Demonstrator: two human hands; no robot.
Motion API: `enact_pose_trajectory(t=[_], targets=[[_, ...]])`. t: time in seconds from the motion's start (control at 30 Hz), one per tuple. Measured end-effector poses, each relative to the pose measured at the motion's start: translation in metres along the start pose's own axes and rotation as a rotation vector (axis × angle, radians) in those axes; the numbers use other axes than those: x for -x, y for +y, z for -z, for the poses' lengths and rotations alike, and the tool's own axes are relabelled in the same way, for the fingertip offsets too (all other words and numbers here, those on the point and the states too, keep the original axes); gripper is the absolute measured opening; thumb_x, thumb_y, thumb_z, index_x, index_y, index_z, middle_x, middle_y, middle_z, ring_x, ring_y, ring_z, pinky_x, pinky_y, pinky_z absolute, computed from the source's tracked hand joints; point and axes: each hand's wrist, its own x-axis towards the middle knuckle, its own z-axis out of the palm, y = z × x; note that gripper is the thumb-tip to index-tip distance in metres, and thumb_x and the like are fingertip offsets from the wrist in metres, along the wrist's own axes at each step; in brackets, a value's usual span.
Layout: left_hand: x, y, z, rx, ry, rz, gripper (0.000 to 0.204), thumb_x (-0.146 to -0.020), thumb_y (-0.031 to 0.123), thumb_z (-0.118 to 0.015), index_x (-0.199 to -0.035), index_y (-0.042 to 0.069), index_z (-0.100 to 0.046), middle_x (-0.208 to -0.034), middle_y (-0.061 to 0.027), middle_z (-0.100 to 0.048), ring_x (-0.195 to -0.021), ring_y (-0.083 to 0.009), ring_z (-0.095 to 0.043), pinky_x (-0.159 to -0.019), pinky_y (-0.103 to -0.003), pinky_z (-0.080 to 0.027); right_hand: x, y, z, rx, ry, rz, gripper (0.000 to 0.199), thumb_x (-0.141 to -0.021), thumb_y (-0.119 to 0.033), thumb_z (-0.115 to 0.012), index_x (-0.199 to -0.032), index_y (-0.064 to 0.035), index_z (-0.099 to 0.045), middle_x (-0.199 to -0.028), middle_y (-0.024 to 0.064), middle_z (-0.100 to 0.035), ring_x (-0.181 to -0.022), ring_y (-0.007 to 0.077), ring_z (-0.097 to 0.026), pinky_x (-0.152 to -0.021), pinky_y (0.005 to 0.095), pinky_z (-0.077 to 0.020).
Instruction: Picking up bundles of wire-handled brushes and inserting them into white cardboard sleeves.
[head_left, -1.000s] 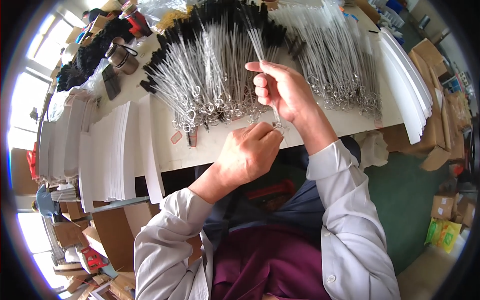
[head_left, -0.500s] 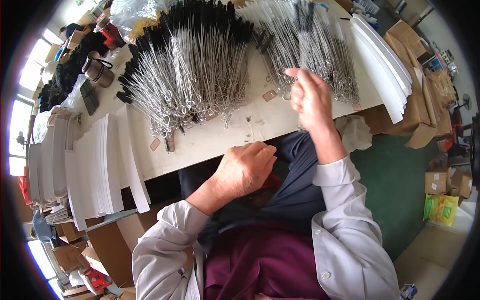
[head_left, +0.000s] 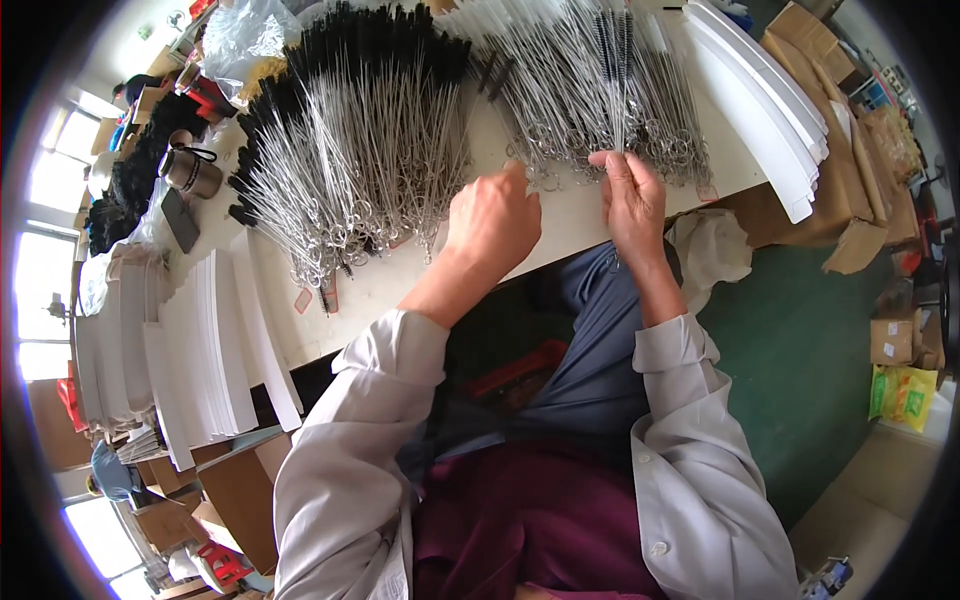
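Observation:
My right hand pinches a thin wire brush with a black bristle tip, held upright over a heap of wire brushes on the right of the white table. My left hand hovers over the table edge, fingers curled, fingertips near the ring ends of that heap; whether it holds anything is hidden. A larger heap of black-tipped brushes lies to the left.
Stacks of white cards lie at the left and at the far right. A metal cup and a dark phone sit at the back left. Cardboard boxes stand on the green floor at the right.
My left hand has risen from the table's edge towards the right heap. My right hand has moved right with the brush. The view has tilted so the table sits higher.

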Motion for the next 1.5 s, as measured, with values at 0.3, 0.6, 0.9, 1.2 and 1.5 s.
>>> enact_pose_trajectory(t=[0.3,0.6,0.9,1.2,1.5], targets=[[-0.035,-0.004,-0.015,-0.073,0.01,0.153,0.032,-0.087,0.028,-0.068,-0.098,-0.001,-0.071,-0.097,-0.0245,-0.073,-0.096,-0.0411,-0.071,-0.089,-0.048,-0.056,0.0,0.01,-0.001,0.075,0.046,0.116,0.033,-0.109,-0.026,-0.054,-0.1,-0.0001,-0.072,-0.061,-0.0036,-0.045,-0.058,0.0062,-0.039,-0.054,0.0282,-0.035],[-0.039,-0.011,-0.022,0.02,0.024,0.198,0.03,-0.083,0.027,-0.075,-0.096,0.0,-0.074,-0.091,-0.0203,-0.074,-0.09,-0.036,-0.073,-0.085,-0.044,-0.057,0.001,0.007,-0.003,0.062,0.037,0.123,0.033,-0.109,-0.026,-0.055,-0.1,-0.0005,-0.073,-0.059,-0.005,-0.043,-0.055,0.0052,-0.037,-0.051,0.0284,-0.0304],[-0.041,-0.015,0.013,0.53,-0.044,0.225,0.017,-0.084,0.012,-0.073,-0.081,-0.004,-0.068,-0.069,-0.0134,-0.07,-0.056,-0.0183,-0.07,-0.055,-0.032,-0.058,0.001,0.012,-0.005,-0.008,0.01,0.091,0.033,-0.109,-0.026,-0.054,-0.1,-0.0005,-0.072,-0.061,-0.0053,-0.042,-0.056,0.0048,-0.037,-0.051,0.0273,-0.0307],[-0.023,-0.007,0.024,0.413,0.087,-0.08,0.013,-0.09,0.009,-0.071,-0.086,-0.002,-0.067,-0.07,-0.0074,-0.069,-0.059,-0.0104,-0.065,-0.055,-0.027,-0.053,0.0,0.014,-0.006,-0.086,-0.028,0.057,0.03,-0.109,-0.023,-0.054,-0.102,0.0002,-0.07,-0.062,-0.0078,-0.04,-0.056,0.0024,-0.035,-0.05,0.0248,-0.0272],[-0.007,0.02,0.075,0.52,0.079,-0.071,0.013,-0.086,0.01,-0.072,-0.081,-0.001,-0.067,-0.068,-0.0065,-0.068,-0.064,-0.011,-0.065,-0.062,-0.028,-0.053,0.004,-0.002,-0.002,-0.104,-0.013,-0.052,0.032,-0.109,-0.024,-0.052,-0.098,0.0001,-0.071,-0.063,-0.0047,-0.048,-0.057,0.0043,-0.042,-0.051,0.0231,-0.0325]])
